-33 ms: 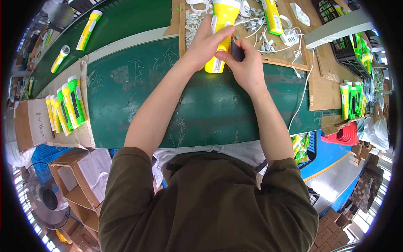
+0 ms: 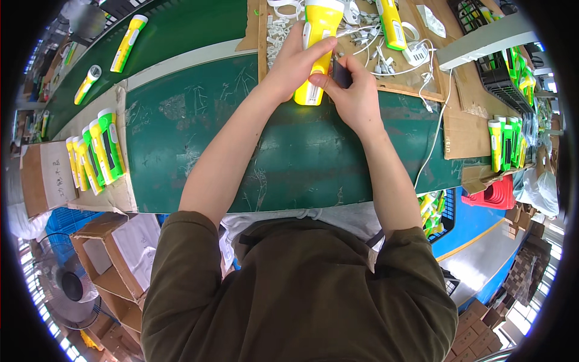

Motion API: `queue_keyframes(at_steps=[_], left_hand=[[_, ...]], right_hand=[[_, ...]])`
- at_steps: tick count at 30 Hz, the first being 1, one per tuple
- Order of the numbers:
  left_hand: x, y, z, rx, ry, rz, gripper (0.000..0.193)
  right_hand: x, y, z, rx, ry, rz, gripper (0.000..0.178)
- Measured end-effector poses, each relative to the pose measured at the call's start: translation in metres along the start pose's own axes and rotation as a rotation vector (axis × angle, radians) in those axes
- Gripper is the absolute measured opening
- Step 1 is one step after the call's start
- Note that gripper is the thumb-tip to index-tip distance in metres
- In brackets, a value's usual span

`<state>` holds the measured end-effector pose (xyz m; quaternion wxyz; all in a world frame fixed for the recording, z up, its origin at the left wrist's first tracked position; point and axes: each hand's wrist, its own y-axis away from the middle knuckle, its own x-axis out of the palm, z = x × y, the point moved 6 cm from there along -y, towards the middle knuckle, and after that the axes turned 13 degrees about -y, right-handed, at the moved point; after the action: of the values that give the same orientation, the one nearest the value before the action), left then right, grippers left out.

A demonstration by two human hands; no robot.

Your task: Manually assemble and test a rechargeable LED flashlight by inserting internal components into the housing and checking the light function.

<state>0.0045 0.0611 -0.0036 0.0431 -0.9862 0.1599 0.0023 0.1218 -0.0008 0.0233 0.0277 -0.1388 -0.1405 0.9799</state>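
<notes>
Over the near edge of the wooden tray (image 2: 416, 95), the left hand (image 2: 289, 71) is gripping the yellow torch (image 2: 324, 24), while the right hand (image 2: 356, 96) is pinching a dark flat piece (image 2: 342, 73) beside it, thumb touching the torch; I cannot tell whether this piece is joined to it. For good work, the left hand should be steadying the torch without twisting it. Small white parts (image 2: 381, 65) and a second torch (image 2: 392, 27) are crowding the tray, and a long white cord (image 2: 431, 151) is running toward the near edge of the green table (image 2: 301, 163).
</notes>
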Motion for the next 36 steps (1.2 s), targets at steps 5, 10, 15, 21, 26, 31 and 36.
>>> queue_keyframes(at_steps=[5,10,15,21,26,31,36], left_hand=[[0.004,0.003,-0.006,-0.055,0.071,0.071,0.048],[0.003,0.003,-0.009,-0.081,0.159,0.117,0.045],[-0.003,-0.001,-0.007,-0.193,0.178,0.057,0.036],[-0.002,0.002,0.004,-0.341,0.401,0.076,0.041],[0.003,0.005,0.016,-0.411,0.575,0.172,0.046],[0.0,0.009,-0.008,-0.216,0.167,0.043,0.048],[-0.002,0.0,0.009,-0.308,0.307,0.046,0.063]], right_hand=[[-0.005,0.003,-0.004,-0.096,-0.044,0.019,0.035],[-0.016,0.001,-0.007,0.022,-0.074,-0.076,0.032],[-0.018,-0.006,-0.008,-0.033,-0.003,-0.098,0.032],[-0.02,0.0,-0.005,-0.092,-0.001,-0.127,0.03],[-0.019,0.007,0.0,-0.016,-0.164,-0.105,0.021],[-0.024,0.004,-0.02,0.097,-0.137,-0.051,0.015],[-0.024,-0.002,-0.02,0.033,-0.272,-0.072,0.021]])
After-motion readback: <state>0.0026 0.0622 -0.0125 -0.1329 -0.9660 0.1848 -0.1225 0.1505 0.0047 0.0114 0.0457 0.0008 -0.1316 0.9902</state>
